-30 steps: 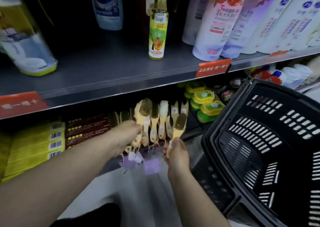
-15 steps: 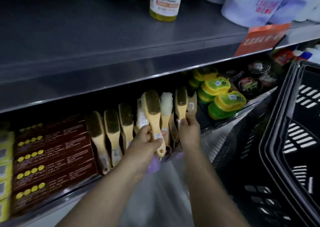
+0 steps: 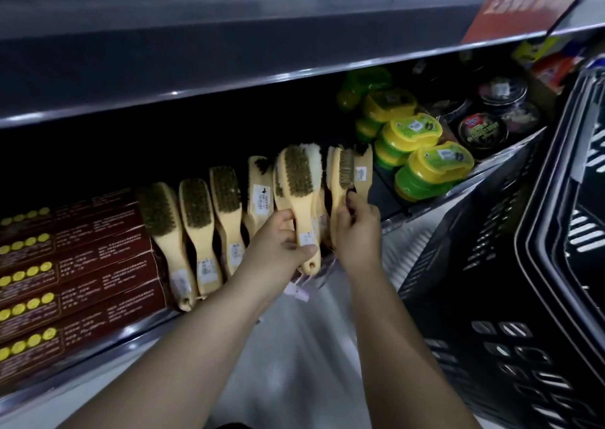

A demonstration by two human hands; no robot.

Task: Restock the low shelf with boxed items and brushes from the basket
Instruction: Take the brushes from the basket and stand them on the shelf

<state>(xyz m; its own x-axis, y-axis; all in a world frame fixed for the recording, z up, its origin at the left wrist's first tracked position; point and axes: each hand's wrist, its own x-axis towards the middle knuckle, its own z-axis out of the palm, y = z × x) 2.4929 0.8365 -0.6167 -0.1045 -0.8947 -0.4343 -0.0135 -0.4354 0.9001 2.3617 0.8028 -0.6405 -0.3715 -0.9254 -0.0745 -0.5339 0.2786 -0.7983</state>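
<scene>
Both bare forearms reach up from the lower edge toward the low shelf [image 3: 98, 356]. The left hand [image 3: 281, 248] has its fingers curled round the handle of a pale wooden brush [image 3: 298, 196], thumb laid across the small white sticker on the handle, with the brown bristles facing the camera. The right hand [image 3: 357, 229] pinches the neck of a second brush [image 3: 340, 183] between thumb and fingertips; that brush is turned edge-on, head up. Both held brushes are at the shelf front, in among the brushes already standing there.

To the left of the hands, three shelved brushes [image 3: 196, 229] lie side by side with bristles up, and a fourth [image 3: 260, 192] shows its plain back with a printed label too small to read. A white fleecy brush [image 3: 312, 156] stands just behind the left hand's brush, and one more [image 3: 364, 173] stands beside the right hand's. Small lilac tags [image 3: 301, 294] hang below the left hand.

Further left, dark red boxes [image 3: 98, 265] are stacked about five high, each with a row of yellow dots; their print is not legible. To the right are at least six green-and-yellow lidded tubs [image 3: 437, 163] in stacks, then about four round black tins [image 3: 483, 130]. The black slotted basket [image 3: 491, 265] stands at the right, just beside the shelf end. An orange shelf tag [image 3: 530, 2] hangs from the upper shelf [image 3: 229, 52], its writing blurred.
</scene>
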